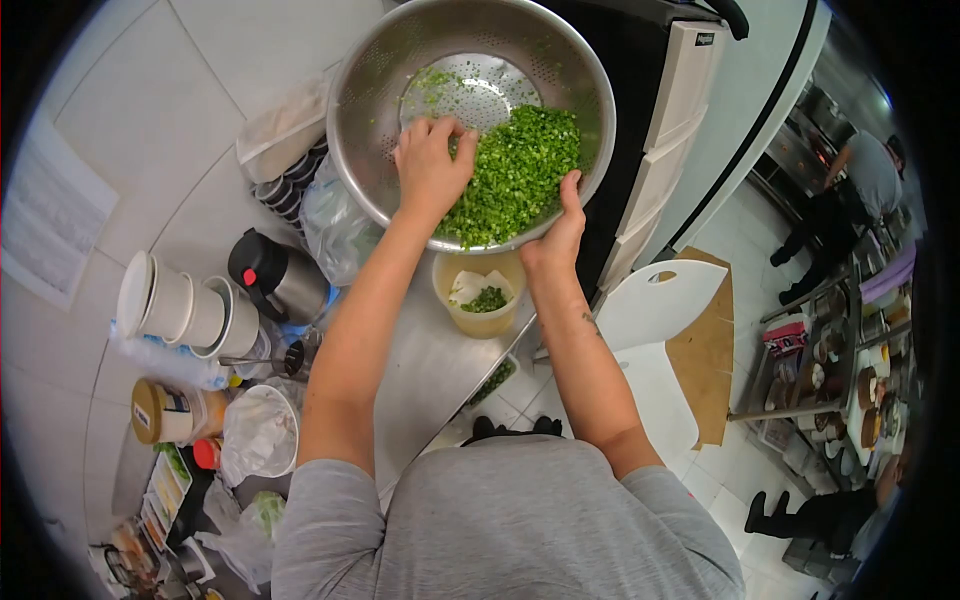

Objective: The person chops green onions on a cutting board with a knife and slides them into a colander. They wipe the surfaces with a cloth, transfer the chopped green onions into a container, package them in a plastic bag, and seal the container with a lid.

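Note:
Chopped green herbs are heaped on the right side of a large perforated metal bowl, with small bits scattered over its bottom. My left hand is inside the bowl at the left edge of the heap, fingers bent downward; whatever its fingertips hold is hidden. My right hand grips the bowl's near right rim, thumb over the edge. Below the bowl, partly covered by it, a yellowish tub holds some chopped greens and a whitish sheet on the steel counter.
Stacked white tubs, a steel thermos jug and plastic bags stand left. A lined bin and jars sit lower left. A white chair is right of the counter. Two people are at far right.

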`<action>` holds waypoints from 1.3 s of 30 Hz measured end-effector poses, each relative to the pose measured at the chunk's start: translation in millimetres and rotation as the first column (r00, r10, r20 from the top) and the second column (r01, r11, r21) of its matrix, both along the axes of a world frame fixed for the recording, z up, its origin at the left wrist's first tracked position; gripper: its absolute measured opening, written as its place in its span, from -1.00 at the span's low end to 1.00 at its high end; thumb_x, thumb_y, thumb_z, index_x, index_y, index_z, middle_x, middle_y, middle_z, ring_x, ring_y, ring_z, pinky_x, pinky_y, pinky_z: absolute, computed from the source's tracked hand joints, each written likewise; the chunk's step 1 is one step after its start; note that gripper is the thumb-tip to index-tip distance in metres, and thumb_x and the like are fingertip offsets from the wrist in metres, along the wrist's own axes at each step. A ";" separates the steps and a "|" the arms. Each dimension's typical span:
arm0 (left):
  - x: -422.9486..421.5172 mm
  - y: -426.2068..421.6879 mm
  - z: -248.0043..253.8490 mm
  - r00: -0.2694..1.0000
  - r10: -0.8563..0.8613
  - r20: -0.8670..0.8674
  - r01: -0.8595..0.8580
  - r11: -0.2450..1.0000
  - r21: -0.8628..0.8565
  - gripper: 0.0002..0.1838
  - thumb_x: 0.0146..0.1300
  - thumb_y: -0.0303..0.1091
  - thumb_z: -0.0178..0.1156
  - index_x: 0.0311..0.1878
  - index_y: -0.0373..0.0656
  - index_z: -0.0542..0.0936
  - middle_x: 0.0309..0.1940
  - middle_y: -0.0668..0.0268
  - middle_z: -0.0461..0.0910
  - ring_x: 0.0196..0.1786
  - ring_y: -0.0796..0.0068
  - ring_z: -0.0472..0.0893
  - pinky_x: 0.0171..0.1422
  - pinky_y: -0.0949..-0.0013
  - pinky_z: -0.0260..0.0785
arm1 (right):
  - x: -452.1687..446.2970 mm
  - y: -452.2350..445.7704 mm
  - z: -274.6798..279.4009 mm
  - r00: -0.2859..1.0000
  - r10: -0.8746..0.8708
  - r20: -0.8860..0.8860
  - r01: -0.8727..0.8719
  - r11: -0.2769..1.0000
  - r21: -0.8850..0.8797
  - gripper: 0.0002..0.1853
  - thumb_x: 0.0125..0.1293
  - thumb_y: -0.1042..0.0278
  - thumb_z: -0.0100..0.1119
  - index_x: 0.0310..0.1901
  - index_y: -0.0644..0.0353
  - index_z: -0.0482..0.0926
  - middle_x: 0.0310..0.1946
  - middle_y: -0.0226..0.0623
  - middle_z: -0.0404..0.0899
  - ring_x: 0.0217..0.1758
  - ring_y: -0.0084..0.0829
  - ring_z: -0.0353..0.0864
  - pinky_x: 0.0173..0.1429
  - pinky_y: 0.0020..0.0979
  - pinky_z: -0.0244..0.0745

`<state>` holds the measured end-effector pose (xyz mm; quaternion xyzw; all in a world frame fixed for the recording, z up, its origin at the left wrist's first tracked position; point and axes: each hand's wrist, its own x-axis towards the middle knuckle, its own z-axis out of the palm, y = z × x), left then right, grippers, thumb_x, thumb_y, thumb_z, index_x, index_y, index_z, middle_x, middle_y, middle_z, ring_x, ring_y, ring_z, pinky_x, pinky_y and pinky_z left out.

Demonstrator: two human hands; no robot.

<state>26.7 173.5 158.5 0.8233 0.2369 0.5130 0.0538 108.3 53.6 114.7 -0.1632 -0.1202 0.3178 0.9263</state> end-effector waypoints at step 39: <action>-10.0 -44.4 -31.3 0.987 -0.092 -0.129 0.047 0.947 -0.316 -0.60 0.19 -0.05 0.18 -0.09 -0.18 0.50 -0.14 0.03 0.44 -0.05 -0.04 0.43 0.05 0.02 0.26 | -1.2 -1.0 4.6 0.996 -0.060 0.068 0.060 0.998 -0.004 -0.48 0.37 0.13 0.04 0.24 0.28 0.29 0.11 -0.23 0.43 0.10 -0.34 0.48 0.17 -0.29 0.40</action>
